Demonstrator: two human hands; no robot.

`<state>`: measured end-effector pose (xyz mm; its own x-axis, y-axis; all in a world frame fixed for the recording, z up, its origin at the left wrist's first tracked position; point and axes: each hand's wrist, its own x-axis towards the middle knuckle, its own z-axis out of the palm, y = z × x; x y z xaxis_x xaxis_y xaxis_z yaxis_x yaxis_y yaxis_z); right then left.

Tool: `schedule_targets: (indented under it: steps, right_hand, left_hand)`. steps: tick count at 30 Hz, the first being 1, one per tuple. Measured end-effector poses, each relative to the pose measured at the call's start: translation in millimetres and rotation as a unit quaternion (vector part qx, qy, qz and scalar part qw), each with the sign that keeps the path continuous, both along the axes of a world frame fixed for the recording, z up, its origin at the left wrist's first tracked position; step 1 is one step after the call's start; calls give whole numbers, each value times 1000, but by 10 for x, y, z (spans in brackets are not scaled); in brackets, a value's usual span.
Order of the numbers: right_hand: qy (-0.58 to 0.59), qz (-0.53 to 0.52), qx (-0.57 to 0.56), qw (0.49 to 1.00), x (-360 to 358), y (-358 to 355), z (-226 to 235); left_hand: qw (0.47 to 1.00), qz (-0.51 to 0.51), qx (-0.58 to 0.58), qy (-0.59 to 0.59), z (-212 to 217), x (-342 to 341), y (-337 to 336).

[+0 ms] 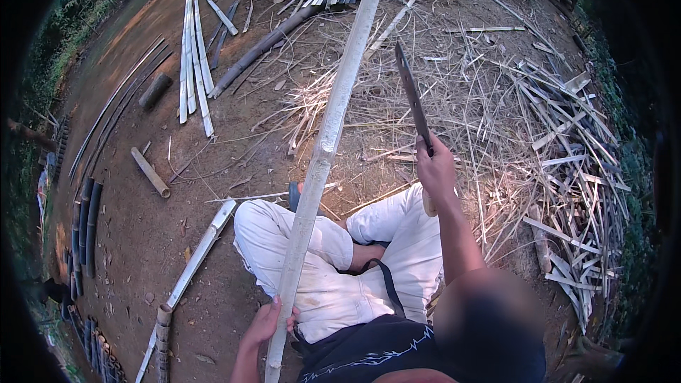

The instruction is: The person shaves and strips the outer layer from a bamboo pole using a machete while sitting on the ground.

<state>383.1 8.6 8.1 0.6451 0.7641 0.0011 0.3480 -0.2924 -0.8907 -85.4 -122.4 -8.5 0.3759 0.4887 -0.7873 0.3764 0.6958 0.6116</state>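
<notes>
- The long pale bamboo strip [328,135] slants across the lap, its far end pointing away from the body; laying it over the left leg of the white trousers [262,227] probably steadies its length.
- The left hand [264,323] has its fingers closed round the strip near its lower end: the thumb is at the left edge, fingertips show at the right edge, and the underside of the grip is hidden. Gripping so low likely leaves the upper length clear of the fingers.
- The right hand [435,163] has its fingers wrapped round the handle of a dark knife [413,96]. Its blade points up and away from the body, apart from the strip and to its right, perhaps so that the edge stays off the legs.
- The strip is therefore within the left fingers and well apart from the right ones.
- Thin shavings [355,103] cover the ground ahead, and a scrap pile [567,170] lies to the right.
- Other split strips [190,64] lie roughly side by side at the far left, seemingly set apart from the scraps.
</notes>
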Motion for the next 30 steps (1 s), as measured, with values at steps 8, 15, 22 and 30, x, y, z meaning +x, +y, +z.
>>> schedule_targets:
  steps: [8, 15, 22, 30]
  right_hand:
    - [-170, 55, 208, 962, -165, -160, 703]
    - [-285, 242, 131, 918, -624, -618, 548]
    - [-391, 416, 52, 819, -1137, -887, 146]
    - [-425, 342, 21, 838, -1099, -703, 25]
  left_hand:
    - [995, 98, 9, -5, 1, 406, 558]
    - [995, 100, 2, -6, -170, 446, 591]
    - [994, 75, 78, 4, -176, 680, 467]
    - [991, 76, 95, 48, -244, 679, 429]
